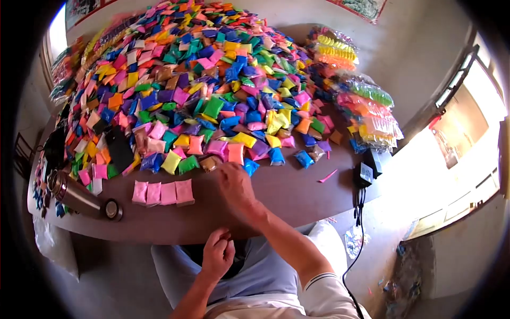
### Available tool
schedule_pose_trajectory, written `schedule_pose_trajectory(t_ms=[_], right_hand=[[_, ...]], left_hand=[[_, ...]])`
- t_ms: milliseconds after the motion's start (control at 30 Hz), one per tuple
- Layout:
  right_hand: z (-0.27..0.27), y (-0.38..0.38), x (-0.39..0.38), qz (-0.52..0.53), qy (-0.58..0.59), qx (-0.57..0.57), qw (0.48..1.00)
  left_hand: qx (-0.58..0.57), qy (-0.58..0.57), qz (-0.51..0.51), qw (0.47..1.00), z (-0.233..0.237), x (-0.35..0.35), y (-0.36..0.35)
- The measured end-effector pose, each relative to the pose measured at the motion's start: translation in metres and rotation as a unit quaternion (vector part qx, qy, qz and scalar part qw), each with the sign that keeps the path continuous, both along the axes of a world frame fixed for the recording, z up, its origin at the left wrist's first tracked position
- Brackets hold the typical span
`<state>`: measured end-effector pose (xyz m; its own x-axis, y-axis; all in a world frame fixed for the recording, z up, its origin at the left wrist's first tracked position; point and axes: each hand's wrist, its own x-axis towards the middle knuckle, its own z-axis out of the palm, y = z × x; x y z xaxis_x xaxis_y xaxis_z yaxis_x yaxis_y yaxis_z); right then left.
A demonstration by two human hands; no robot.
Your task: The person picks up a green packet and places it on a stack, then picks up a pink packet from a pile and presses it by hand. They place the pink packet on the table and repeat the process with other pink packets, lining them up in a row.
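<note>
My right hand reaches over the table, its fingertips right at the lower edge of the pile of small coloured packets. It is smeared by motion, so I cannot tell what its fingers do. Closest to it are a brown packet, a salmon-pink packet and a blue packet. Below the table's front edge, over my lap, my left hand is closed with its fingers curled in; whatever may be inside is hidden. To the left of my right hand, pink packets lie side by side in a short row.
A big heap of coloured packets covers the back of the table. At left lie a steel flask, its black lid end, and a black phone-like slab. Right: bagged packets, black adapters with hanging cables, a pink stick.
</note>
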<state>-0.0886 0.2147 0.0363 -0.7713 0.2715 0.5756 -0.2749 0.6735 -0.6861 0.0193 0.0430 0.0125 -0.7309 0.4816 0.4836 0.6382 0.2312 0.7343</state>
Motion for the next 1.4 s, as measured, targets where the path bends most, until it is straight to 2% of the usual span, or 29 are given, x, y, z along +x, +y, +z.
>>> schedule_pose_trajectory(t_ms=[100, 167, 233, 367, 433, 467, 533, 600, 667, 800, 867, 933, 967, 1000, 1067, 1133, 1167, 1200, 1233, 1267, 1333, 1367, 1400], right_hand=[[0.007, 0.041, -0.014, -0.098, 0.044, -0.019, 0.994], [0.008, 0.075, -0.028, -0.134, 0.114, 0.012, 0.984], [0.006, 0.107, -0.044, -0.171, 0.057, 0.018, 0.983], [0.013, 0.140, -0.069, -0.131, 0.092, 0.047, 0.986], [0.015, 0.149, -0.077, -0.101, 0.005, 0.122, 0.987], [0.016, 0.153, -0.082, -0.099, 0.006, 0.120, 0.988], [0.018, 0.157, -0.088, -0.118, -0.135, 0.184, 0.966], [0.019, 0.154, -0.089, -0.151, -0.111, 0.173, 0.967], [0.030, 0.153, -0.089, -0.143, -0.200, 0.178, 0.953], [0.025, 0.164, -0.087, -0.135, -0.158, 0.216, 0.954], [0.032, 0.157, -0.076, -0.146, -0.055, 0.113, 0.981], [0.033, 0.147, -0.061, -0.154, -0.059, 0.088, 0.982], [0.032, 0.143, -0.044, -0.037, -0.092, -0.156, 0.983], [0.032, 0.138, -0.025, 0.080, -0.117, -0.391, 0.910], [0.034, 0.116, 0.007, 0.163, -0.127, -0.597, 0.775], [0.023, 0.102, 0.035, 0.231, -0.130, -0.628, 0.732], [0.019, 0.094, 0.046, 0.228, -0.134, -0.631, 0.729], [0.018, 0.086, 0.055, 0.271, -0.130, -0.628, 0.718], [0.016, 0.077, 0.065, 0.313, -0.127, -0.625, 0.704], [0.017, 0.068, 0.074, 0.313, -0.132, -0.629, 0.700], [0.019, 0.051, 0.087, 0.272, -0.180, -0.602, 0.729], [0.010, 0.039, 0.091, 0.274, -0.139, -0.547, 0.778], [0.007, 0.032, 0.096, 0.275, -0.143, -0.551, 0.775]], left_hand=[[0.000, 0.007, 0.006, 1.000, 0.001, 0.000, 0.000], [0.000, 0.008, 0.011, 1.000, 0.000, 0.001, 0.001], [0.004, 0.001, 0.013, 1.000, -0.001, 0.001, 0.002], [-0.016, 0.011, 0.020, 1.000, 0.002, 0.000, 0.002], [-0.002, 0.005, 0.021, 1.000, 0.000, 0.000, 0.002], [-0.004, 0.005, 0.023, 1.000, -0.001, 0.001, 0.002], [0.011, -0.003, 0.019, 1.000, -0.006, 0.000, 0.001], [0.012, -0.002, 0.018, 1.000, -0.008, 0.001, 0.002], [0.018, 0.004, 0.016, 1.000, -0.005, 0.001, 0.003], [0.015, 0.010, 0.016, 1.000, -0.002, 0.000, 0.002], [0.015, 0.009, 0.018, 1.000, -0.001, -0.002, 0.000], [0.020, -0.049, 0.008, 0.999, 0.003, -0.001, -0.001], [0.021, -0.053, 0.007, 0.998, 0.000, -0.002, -0.001], [0.035, -0.045, 0.007, 0.998, -0.004, -0.004, -0.002], [0.050, -0.043, 0.005, 0.998, -0.007, -0.004, -0.003], [0.078, -0.161, -0.004, 0.984, -0.002, -0.005, -0.004], [0.074, -0.229, -0.012, 0.971, 0.006, -0.005, -0.008], [0.071, -0.233, -0.009, 0.970, 0.007, -0.006, -0.007], [0.135, -0.277, -0.024, 0.951, 0.007, -0.006, -0.008], [0.200, -0.317, -0.038, 0.926, 0.007, -0.007, -0.008], [0.214, -0.334, -0.052, 0.917, 0.008, -0.012, -0.013], [0.212, -0.359, -0.055, 0.907, 0.006, -0.014, -0.014], [0.209, -0.385, -0.058, 0.897, 0.005, -0.015, -0.016]])
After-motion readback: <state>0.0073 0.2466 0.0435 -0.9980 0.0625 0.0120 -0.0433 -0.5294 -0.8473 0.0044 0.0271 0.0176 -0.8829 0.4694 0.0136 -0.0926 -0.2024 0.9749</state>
